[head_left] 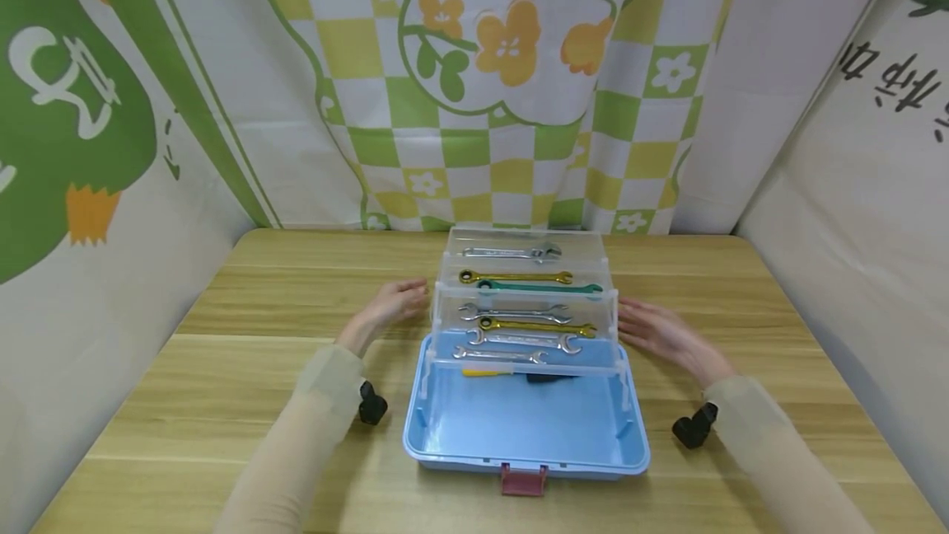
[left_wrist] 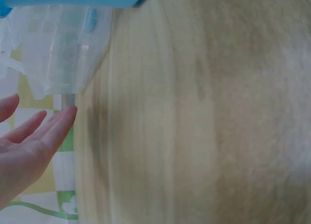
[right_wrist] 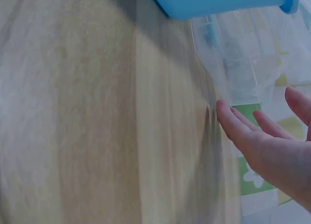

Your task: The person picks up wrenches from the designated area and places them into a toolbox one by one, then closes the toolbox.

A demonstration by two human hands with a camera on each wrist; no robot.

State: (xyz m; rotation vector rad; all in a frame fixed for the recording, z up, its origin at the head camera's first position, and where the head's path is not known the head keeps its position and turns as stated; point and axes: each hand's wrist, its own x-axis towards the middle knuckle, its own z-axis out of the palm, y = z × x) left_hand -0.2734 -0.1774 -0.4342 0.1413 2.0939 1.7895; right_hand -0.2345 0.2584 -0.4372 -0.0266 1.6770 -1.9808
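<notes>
A light blue toolbox stands opened on the table, with clear plastic trays raised in tiers over its rear part. Several wrenches lie in the trays: silver ones, two gold ones, such as the upper gold wrench, and a green wrench. An adjustable wrench is in the rearmost tier. My left hand is beside the trays' left side, fingers extended, holding nothing. On the other side my right hand has straight fingers close to the trays; I cannot tell whether they touch.
Under the lowest tray, a yellow item and a black item partly show in the box. A dark red latch hangs at its front. The wooden table meets a patterned curtain behind and white cloth at the sides.
</notes>
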